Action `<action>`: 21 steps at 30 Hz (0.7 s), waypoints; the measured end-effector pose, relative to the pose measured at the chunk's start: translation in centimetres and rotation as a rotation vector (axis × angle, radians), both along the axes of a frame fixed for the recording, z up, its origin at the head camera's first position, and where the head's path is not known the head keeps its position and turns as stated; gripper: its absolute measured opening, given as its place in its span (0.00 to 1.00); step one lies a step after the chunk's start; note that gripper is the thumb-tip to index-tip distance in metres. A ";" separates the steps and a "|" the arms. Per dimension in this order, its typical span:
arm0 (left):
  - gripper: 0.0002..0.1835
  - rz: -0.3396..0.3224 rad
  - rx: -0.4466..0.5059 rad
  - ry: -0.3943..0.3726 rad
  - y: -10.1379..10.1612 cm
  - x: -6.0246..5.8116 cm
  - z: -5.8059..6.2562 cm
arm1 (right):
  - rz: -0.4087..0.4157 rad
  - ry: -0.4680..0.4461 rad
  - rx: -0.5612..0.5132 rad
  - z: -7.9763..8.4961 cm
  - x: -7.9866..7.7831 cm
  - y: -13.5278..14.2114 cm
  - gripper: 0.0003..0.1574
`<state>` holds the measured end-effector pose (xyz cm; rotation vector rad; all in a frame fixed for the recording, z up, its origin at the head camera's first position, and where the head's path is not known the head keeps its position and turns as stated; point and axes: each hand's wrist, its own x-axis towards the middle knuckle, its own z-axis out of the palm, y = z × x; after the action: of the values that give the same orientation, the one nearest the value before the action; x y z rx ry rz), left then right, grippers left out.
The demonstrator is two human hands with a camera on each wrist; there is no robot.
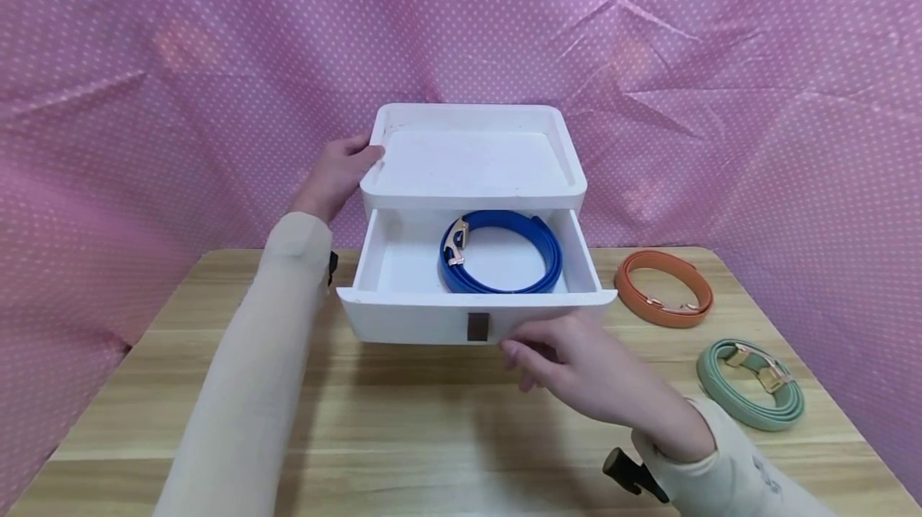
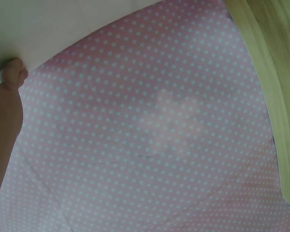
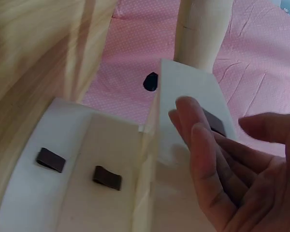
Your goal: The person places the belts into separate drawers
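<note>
A white drawer unit (image 1: 475, 202) stands on the table with its top drawer (image 1: 410, 317) pulled out. Coiled inside that drawer is a blue belt (image 1: 551, 249) with a gold buckle. My left hand (image 1: 334, 173) grips the unit's upper left rim, thumb over the edge; its fingers are partly hidden behind the side. Just right of the drawer's brown pull tab (image 1: 478, 326), my right hand (image 1: 576, 369) is at the drawer front. In the right wrist view, the right hand (image 3: 232, 179) has loosely bent fingers, thumb apart, and nothing between them.
To the right on the wooden table (image 1: 418, 453) lie a coiled orange belt (image 1: 628, 285) and, nearer, a coiled green belt (image 1: 749, 409). Lower drawers with brown tabs (image 3: 107, 178) show in the right wrist view. Pink dotted cloth (image 1: 216, 61) hangs behind and at both sides.
</note>
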<state>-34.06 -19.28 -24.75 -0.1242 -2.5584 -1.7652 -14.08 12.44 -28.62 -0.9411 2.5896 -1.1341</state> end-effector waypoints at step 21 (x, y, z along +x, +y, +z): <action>0.33 0.007 -0.011 -0.010 0.0 -0.1 -0.1 | 0.078 -0.426 -0.479 -3.0 -0.5 -1.0 0.22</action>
<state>-34.19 -19.30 -24.82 -0.1063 -2.5728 -1.7540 -14.54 11.43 -31.67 -0.7594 1.9675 -1.7522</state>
